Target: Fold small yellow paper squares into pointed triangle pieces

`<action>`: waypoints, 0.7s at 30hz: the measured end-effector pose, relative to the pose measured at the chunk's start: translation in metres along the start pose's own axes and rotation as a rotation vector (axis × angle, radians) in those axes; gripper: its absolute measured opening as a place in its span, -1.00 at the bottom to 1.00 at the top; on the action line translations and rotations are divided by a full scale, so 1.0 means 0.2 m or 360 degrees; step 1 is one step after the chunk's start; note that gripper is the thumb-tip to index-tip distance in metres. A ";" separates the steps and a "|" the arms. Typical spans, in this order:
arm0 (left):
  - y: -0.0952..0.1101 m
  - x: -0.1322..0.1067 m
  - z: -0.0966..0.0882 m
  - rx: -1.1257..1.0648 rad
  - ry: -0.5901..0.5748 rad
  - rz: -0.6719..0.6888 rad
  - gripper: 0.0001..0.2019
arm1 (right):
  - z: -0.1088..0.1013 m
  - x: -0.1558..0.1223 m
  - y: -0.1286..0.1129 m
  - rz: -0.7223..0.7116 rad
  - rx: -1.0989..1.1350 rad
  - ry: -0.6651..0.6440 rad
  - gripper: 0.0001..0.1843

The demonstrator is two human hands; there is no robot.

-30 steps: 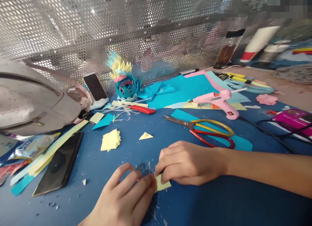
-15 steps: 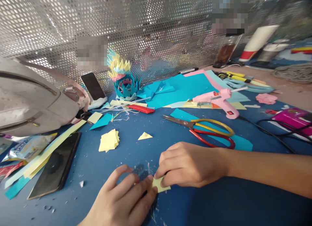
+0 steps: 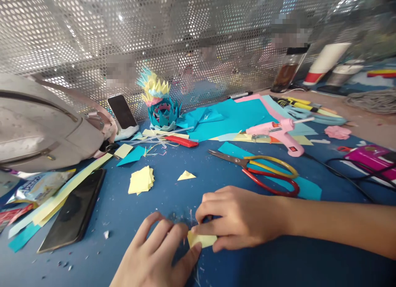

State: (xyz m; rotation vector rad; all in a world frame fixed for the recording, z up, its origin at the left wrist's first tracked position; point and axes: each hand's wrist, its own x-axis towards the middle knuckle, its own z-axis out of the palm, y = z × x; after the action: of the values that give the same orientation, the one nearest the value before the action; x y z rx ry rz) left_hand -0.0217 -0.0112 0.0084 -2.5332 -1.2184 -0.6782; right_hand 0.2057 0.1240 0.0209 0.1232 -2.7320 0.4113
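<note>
A small piece of pale yellow paper [image 3: 204, 240], folded into a rectangle, lies on the blue tabletop between my hands. My left hand [image 3: 157, 250] holds its left end, the thumb pressed on the lower corner and the fingers curled. From the right, my right hand [image 3: 230, 219] pinches the paper, with the index finger along its upper edge and the thumb at its right end. Beyond my hands lie a folded yellow paper triangle [image 3: 186, 175] and a stack of yellow paper squares [image 3: 141, 180].
Scissors [image 3: 241, 161] with red and yellow handles lie past my right hand. Behind them are a pink glue gun [image 3: 280, 132], a red cutter [image 3: 182, 141], blue paper sheets [image 3: 232, 118] and a spiky paper model [image 3: 162, 109]. A dark phone [image 3: 74, 212] and a backpack [image 3: 46, 122] stand left.
The fingers of my left hand have lifted back from the paper, leaving its thumb there. My right index finger now lies along the paper's upper edge, and more of the paper shows.
</note>
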 end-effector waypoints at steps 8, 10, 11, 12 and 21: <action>-0.01 0.01 0.02 -0.0107 0.0101 0.0056 -0.49 | -0.03 0.05 -0.07 -0.0019 -0.0460 -0.0148 -0.62; -0.02 0.01 0.00 -0.0135 -0.0028 0.0100 -0.51 | -0.08 0.04 -0.09 -0.0032 -0.0472 -0.0219 -0.66; -0.03 0.00 -0.01 -0.0153 -0.0086 0.0111 -0.53 | -0.11 0.04 -0.10 0.0004 -0.0453 -0.0294 -0.70; -0.04 0.00 -0.02 -0.0174 -0.0135 0.0114 -0.57 | -0.14 0.04 -0.12 0.0074 -0.0436 -0.0379 -0.75; 0.00 0.08 -0.07 -0.0837 -0.0276 -0.0302 -0.65 | -0.16 0.07 -0.16 0.0284 -0.0449 -0.0559 -0.60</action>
State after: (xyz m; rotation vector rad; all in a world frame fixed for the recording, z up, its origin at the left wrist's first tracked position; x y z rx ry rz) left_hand -0.0182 -0.0064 0.0292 -2.9733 -1.5197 -0.9446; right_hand 0.2082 0.1035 0.0635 -0.1375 -3.1262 0.0473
